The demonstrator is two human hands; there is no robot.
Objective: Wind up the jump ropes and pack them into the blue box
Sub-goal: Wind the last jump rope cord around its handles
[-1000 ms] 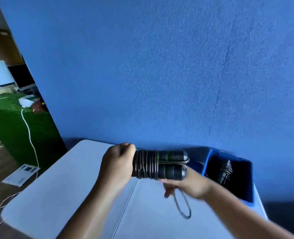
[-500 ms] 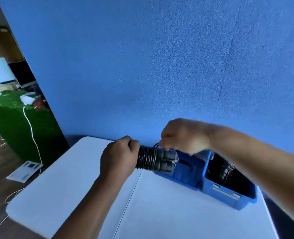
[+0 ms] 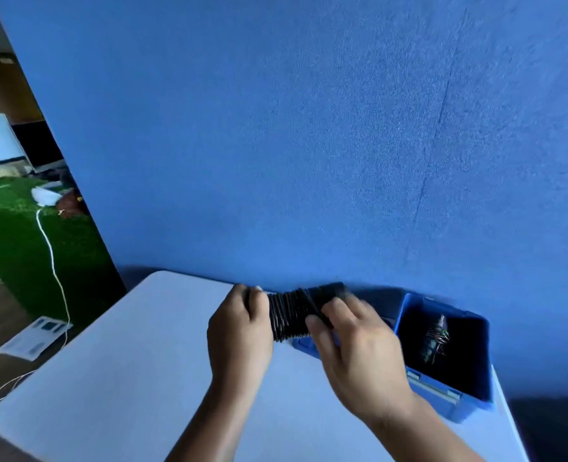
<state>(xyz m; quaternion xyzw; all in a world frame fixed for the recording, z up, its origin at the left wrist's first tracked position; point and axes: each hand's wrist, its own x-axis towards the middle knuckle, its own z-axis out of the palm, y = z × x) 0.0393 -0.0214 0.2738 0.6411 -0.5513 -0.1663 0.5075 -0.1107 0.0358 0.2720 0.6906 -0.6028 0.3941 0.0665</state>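
At the back, blue wall (image 3: pixel 309 128): it stands directly behind the table and closes that side, so nothing can fall off there.
White table (image 3: pixel 109 378): it carries the box on my right side. My hands work above it and do not rest on it.
Blue box (image 3: pixel 442 391): it is open, with no lid on top, at the far right corner of the table and near my right hand. I judge it stands there so that packing needs only one short move.
Right hand (image 3: pixel 356 348): the fingers are bent over the right part of the bundle and the thumb presses on the coils. I think it keeps the last end of the cord down so that the coils do not spring open. The blur hides this end, so I cannot tell for sure.
Left hand (image 3: pixel 239 331): it is closed tightly round the left end of the bundle, all fingers curled. It is the fixed hand and keeps the bundle steady for the other one.
Wound jump rope (image 3: pixel 289 311): black, with coils side by side, it lies sideways in the air between my two hands. It is just left of the box and not yet inside. If I let go too early, the coils can loosen.
Second jump rope (image 3: pixel 436 338): it is wound and lies inside the box, on the dark bottom.
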